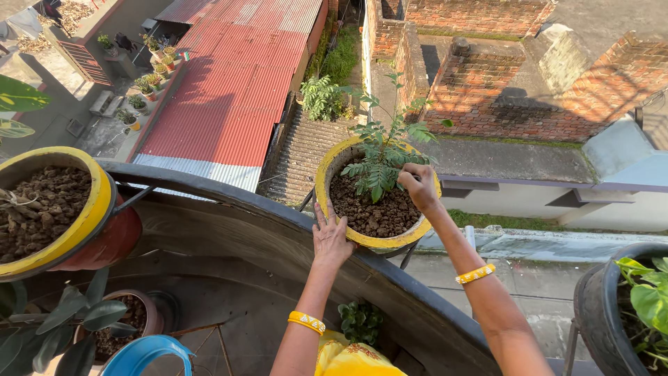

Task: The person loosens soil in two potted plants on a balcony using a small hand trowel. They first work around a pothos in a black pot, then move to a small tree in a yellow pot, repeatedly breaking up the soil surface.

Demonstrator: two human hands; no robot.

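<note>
- Head view: a yellow-rimmed pot (376, 240) filled with lumpy dark soil (372, 209) is seen sitting in a metal ring bracket on the outer side of a curved dark railing (278, 223), high above red roofs (229, 83) and brick walls (501, 97).
- The left hand (330, 240) is laid flat and open against the near rim of the pot, fingers spread upward.
- The right hand (419, 186) is curled shut over the far side of the pot, among the lower leaves of the small plant (383, 150); whether a stem or leaf is pinched cannot be told.
- The pot is judged heavy with soil, stiff and breakable; it is best steadied at the rim with both hands. The plant is thin and soft, easily snapped, and is best held low on the stem.
- Another yellow pot (83, 216) is seen at the left, a dark pot (598, 306) at the right.
</note>
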